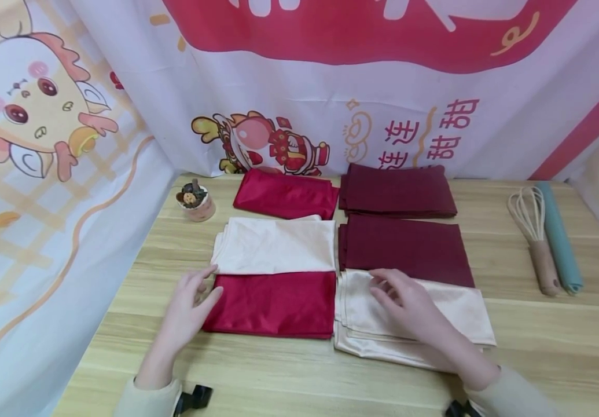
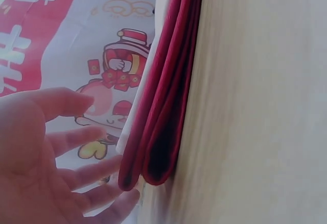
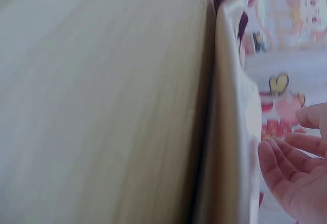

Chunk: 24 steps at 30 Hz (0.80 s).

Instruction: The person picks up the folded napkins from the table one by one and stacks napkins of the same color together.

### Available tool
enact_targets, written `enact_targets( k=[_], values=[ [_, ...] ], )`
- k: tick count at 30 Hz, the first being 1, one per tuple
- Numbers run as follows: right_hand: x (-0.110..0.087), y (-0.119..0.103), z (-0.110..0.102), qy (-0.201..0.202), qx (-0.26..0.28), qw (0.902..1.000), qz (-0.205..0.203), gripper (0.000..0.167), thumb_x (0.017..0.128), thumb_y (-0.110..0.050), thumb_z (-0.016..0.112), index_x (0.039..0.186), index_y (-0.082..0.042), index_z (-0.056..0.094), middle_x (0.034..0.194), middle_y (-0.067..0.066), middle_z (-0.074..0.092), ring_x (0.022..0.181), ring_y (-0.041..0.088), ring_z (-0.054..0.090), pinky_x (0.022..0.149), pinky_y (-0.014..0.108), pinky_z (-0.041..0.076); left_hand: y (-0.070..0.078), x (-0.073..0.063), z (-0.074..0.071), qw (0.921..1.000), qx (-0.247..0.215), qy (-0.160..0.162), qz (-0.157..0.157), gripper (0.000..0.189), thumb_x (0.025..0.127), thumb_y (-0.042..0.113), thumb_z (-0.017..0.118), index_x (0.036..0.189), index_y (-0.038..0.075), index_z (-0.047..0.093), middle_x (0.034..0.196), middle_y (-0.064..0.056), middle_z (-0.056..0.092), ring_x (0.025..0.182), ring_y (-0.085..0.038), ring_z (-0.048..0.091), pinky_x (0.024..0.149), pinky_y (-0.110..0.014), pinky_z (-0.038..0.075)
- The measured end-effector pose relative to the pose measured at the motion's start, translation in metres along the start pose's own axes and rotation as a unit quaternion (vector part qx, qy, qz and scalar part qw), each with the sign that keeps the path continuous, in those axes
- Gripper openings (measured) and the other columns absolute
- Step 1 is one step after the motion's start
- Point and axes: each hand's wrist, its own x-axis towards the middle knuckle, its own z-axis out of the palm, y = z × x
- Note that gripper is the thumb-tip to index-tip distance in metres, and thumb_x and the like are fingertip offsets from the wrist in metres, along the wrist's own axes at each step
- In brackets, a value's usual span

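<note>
Several folded satin cloths lie in two columns on the table. My left hand (image 1: 188, 307) is at the left edge of the front bright red cloth (image 1: 278, 304), its fingers spread and loosely bent. In the left wrist view that cloth's folded layers show beside the fingers, with nothing held; contact I cannot tell. My right hand (image 1: 408, 304) is over the front right cream cloth (image 1: 458, 307), fingers relaxed, thumb apart, gripping nothing. It hides part of that cloth, whose lower layer sticks out in front. Behind the front red cloth lies a white cloth (image 1: 280, 246).
Farther back lie another red cloth (image 1: 283, 194) and two maroon cloths, the nearer (image 1: 403, 246) and the farther (image 1: 395, 191). A small pot with a figurine (image 1: 196, 201) stands back left. A whisk (image 1: 539, 249) and a teal roll (image 1: 559, 243) lie right. Printed curtains (image 1: 299, 81) hang behind.
</note>
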Motion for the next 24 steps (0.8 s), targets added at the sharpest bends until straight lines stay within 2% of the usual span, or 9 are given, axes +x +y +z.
enact_targets(
  k=[5,8,11,15,17,22,24],
  values=[
    [0.010,-0.020,0.018,-0.040,0.051,0.9979,0.002,0.033,0.094,-0.019,0.062,0.124,-0.007,0.059,0.102,-0.004,0.061,0.085,0.007,0.059,0.074,0.025,0.053,0.001,-0.005,0.001,0.9986,-0.023,-0.027,-0.038,0.046,0.094,0.023,0.061,0.136,0.007,0.051,0.121,-0.019,0.047,0.098,-0.029,0.052,0.087,-0.047,0.046],
    [0.017,-0.030,0.028,-0.060,0.061,0.9963,-0.009,0.034,0.094,-0.019,0.062,0.124,-0.005,0.058,0.099,-0.005,0.060,0.083,0.007,0.059,0.072,0.025,0.052,0.002,-0.006,0.001,0.9979,-0.026,-0.033,-0.050,0.045,0.094,0.023,0.061,0.136,0.008,0.052,0.119,-0.018,0.047,0.095,-0.027,0.050,0.087,-0.046,0.046],
    [0.023,-0.036,0.038,-0.067,0.035,0.9969,-0.021,0.034,0.094,-0.021,0.062,0.124,-0.004,0.058,0.093,-0.008,0.056,0.079,0.005,0.055,0.070,0.024,0.050,0.002,-0.007,0.002,0.9977,-0.020,-0.036,-0.054,0.044,0.094,0.023,0.061,0.134,0.007,0.053,0.119,-0.017,0.048,0.093,-0.025,0.051,0.087,-0.045,0.047],
    [0.030,-0.040,0.049,-0.050,-0.016,0.9984,-0.023,0.033,0.092,-0.021,0.063,0.121,-0.005,0.059,0.088,-0.007,0.050,0.073,0.004,0.049,0.068,0.024,0.046,0.000,-0.007,0.002,0.9970,-0.012,-0.044,-0.062,0.044,0.094,0.025,0.061,0.134,0.008,0.053,0.123,-0.018,0.047,0.095,-0.026,0.053,0.088,-0.045,0.047],
    [0.033,-0.041,0.051,-0.042,-0.033,0.9984,-0.017,0.033,0.092,-0.021,0.064,0.121,-0.006,0.059,0.093,-0.004,0.052,0.074,0.006,0.050,0.069,0.026,0.047,-0.001,-0.006,0.003,0.9966,-0.008,-0.048,-0.066,0.044,0.094,0.025,0.061,0.135,0.009,0.053,0.122,-0.018,0.048,0.095,-0.026,0.053,0.087,-0.045,0.046],
    [0.040,-0.043,0.055,-0.042,-0.084,0.9956,0.002,0.038,0.092,-0.023,0.064,0.126,-0.009,0.057,0.112,0.006,0.054,0.088,0.015,0.058,0.080,0.033,0.051,-0.005,-0.005,0.004,0.9970,0.003,-0.046,-0.062,0.044,0.092,0.023,0.063,0.133,0.008,0.055,0.112,-0.017,0.050,0.089,-0.023,0.054,0.082,-0.040,0.046],
    [0.042,-0.043,0.057,-0.044,-0.101,0.9939,0.008,0.039,0.091,-0.024,0.065,0.127,-0.009,0.057,0.114,0.008,0.055,0.091,0.018,0.059,0.082,0.035,0.051,-0.007,-0.004,0.005,0.9973,0.008,-0.044,-0.059,0.044,0.091,0.022,0.064,0.132,0.007,0.056,0.110,-0.017,0.051,0.087,-0.021,0.054,0.079,-0.038,0.046]
  ],
)
